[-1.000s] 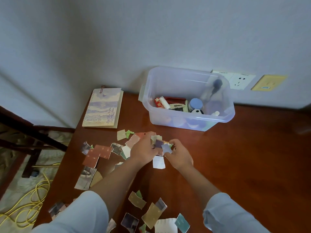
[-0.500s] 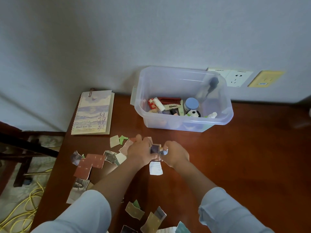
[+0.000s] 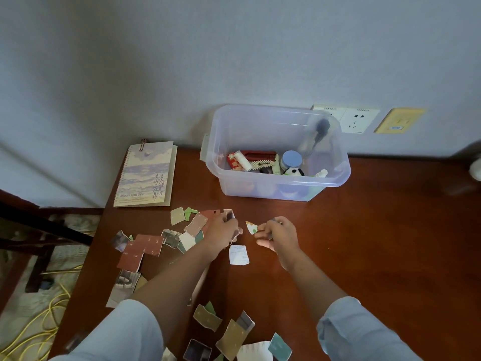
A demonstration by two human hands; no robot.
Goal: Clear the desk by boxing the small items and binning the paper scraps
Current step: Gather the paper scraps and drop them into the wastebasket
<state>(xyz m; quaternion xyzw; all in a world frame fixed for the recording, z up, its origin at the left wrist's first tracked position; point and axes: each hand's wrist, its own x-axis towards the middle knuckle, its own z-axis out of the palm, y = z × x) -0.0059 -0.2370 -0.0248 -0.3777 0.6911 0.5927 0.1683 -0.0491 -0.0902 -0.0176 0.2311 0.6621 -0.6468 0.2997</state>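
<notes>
A clear plastic box (image 3: 283, 183) stands at the back of the brown desk (image 3: 377, 243), holding several small items. Torn paper scraps (image 3: 141, 250) lie over the desk's left half and near its front edge. My left hand (image 3: 223, 230) is shut on a few scraps at the desk's middle. To its right, my right hand (image 3: 277, 234) pinches a small white, orange and green scrap (image 3: 251, 227) between its fingertips. A white scrap (image 3: 238, 254) lies flat on the desk just below and between my two hands.
A spiral notebook (image 3: 147, 174) lies at the back left by the wall. Wall sockets (image 3: 358, 121) and a yellow plate (image 3: 399, 120) sit behind the box. Yellow cable (image 3: 39, 327) and dark furniture legs are on the floor past the desk's left edge.
My hands were pressed together over a small pile of scraps; now they have drawn apart, each keeping scraps. The camera view shifted slightly.
</notes>
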